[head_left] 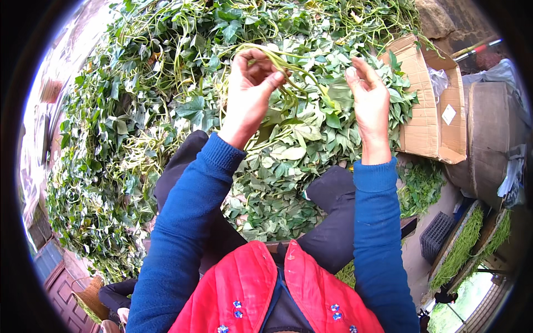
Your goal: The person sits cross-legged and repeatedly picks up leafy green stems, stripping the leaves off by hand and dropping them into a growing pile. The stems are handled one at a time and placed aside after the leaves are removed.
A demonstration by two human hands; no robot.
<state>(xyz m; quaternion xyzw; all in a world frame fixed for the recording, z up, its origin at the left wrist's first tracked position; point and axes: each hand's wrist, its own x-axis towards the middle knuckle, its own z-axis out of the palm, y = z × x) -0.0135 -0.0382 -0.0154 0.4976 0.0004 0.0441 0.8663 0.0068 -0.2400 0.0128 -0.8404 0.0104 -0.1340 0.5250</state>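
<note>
My left hand [252,83] is closed around a loose bundle of long green vine stems [291,91], which loop over and hang below its fingers. To the right, my right hand [369,102] is raised with its fingers loosely bent and thumb apart; I see nothing in its grasp. Some broad green leaves [340,94] lie between the two hands, close to the right thumb. Beneath both hands spreads a heap of picked green leaves [277,200], reaching down between my knees.
Tangled leafy vines [116,127] cover the ground to the left and far side. An opened cardboard box [419,119] stands at the right, beside a large brown container [494,127]. Further down are a dark plastic crate [437,236] and trays of thin greens [461,244]. A person's dark sleeve [119,291] shows lower left.
</note>
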